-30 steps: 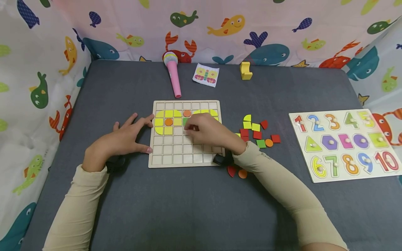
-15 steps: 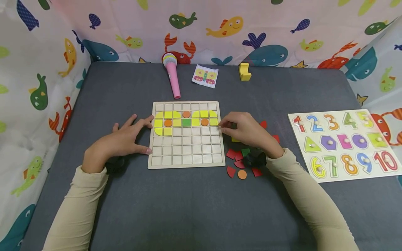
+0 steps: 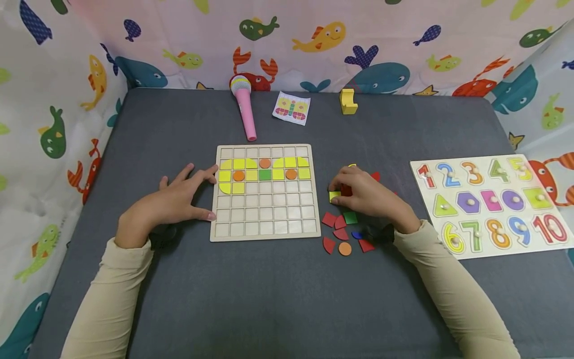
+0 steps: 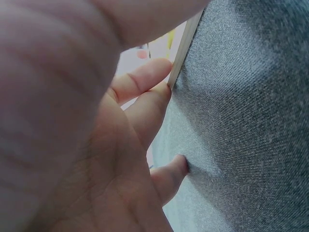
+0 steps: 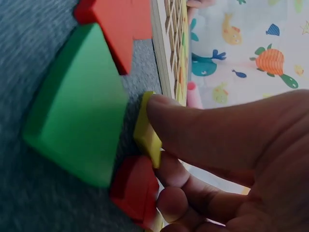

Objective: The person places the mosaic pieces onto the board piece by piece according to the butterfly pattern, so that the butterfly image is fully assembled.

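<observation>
The wooden grid board (image 3: 269, 214) lies flat, with yellow, orange and green pieces set in its upper rows. My left hand (image 3: 172, 199) has its fingers spread at the board's left edge; in the left wrist view, fingertips touch the board's rim (image 4: 182, 50). Right of the board, my right hand (image 3: 369, 192) pinches a small yellow piece (image 3: 334, 196) between thumb and finger. The right wrist view has this yellow piece (image 5: 145, 128) low by the cloth, beside a red piece (image 5: 137, 191) and a large-looking green piece (image 5: 79, 106). The hand hides part of the pile.
Loose red pieces (image 3: 329, 219), an orange disc (image 3: 345, 249) and a blue piece (image 3: 357, 235) lie near my right wrist. A number puzzle board (image 3: 491, 207) is at the right. Behind are a pink toy microphone (image 3: 245, 112), a butterfly pattern card (image 3: 292, 108) and a yellow block (image 3: 348, 102).
My right hand has moved right, from over the board's green square to the loose pieces, and now pinches a yellow piece. My left hand stays at the board's edge.
</observation>
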Motion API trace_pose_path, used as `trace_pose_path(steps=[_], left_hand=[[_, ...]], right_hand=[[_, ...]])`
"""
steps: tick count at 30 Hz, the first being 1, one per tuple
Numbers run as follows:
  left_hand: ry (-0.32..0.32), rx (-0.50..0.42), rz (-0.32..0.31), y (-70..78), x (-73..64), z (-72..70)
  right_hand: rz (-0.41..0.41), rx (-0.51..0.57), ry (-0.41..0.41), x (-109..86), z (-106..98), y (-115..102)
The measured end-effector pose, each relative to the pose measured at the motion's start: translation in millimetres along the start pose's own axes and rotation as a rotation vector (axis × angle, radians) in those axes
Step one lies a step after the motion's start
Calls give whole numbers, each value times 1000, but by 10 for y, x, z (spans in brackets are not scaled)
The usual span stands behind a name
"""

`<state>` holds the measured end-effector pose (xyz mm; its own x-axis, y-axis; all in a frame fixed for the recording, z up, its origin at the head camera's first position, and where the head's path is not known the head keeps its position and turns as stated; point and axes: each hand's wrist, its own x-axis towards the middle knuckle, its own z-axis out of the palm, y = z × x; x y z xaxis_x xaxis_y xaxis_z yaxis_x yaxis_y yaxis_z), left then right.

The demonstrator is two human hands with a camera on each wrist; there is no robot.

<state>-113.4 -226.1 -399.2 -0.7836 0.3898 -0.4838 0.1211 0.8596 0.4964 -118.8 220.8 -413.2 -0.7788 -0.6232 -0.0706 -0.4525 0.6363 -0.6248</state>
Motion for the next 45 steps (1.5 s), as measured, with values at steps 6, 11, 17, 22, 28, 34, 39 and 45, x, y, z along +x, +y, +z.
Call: trace_pose_path(steps=[6,11,17,22,28,34,39,45], left_hand=[[5,4,3,3,3,4],[5,2,4,-4,3,3],[5,1,10,-8,-9,-6],[7,1,12,-6,-14,-8],[11,2,24,-19,-15,-2],[16,-1,30,-28,-16,3],[16,-3,21,-14,-21,2],[20,-4,22,-10,-26,4]], right_hand=[[5,11,43,51,23,-8],[12,16,113,123,19,-33],[-3,32,230,260,19,-106],[-7,81,257,408,47,-220],[-24,113,237,613,102,-388],[-66,124,174,833,201,-542],[-112,115,121,995,309,-658],[-138,94,80,1139,434,-810]])
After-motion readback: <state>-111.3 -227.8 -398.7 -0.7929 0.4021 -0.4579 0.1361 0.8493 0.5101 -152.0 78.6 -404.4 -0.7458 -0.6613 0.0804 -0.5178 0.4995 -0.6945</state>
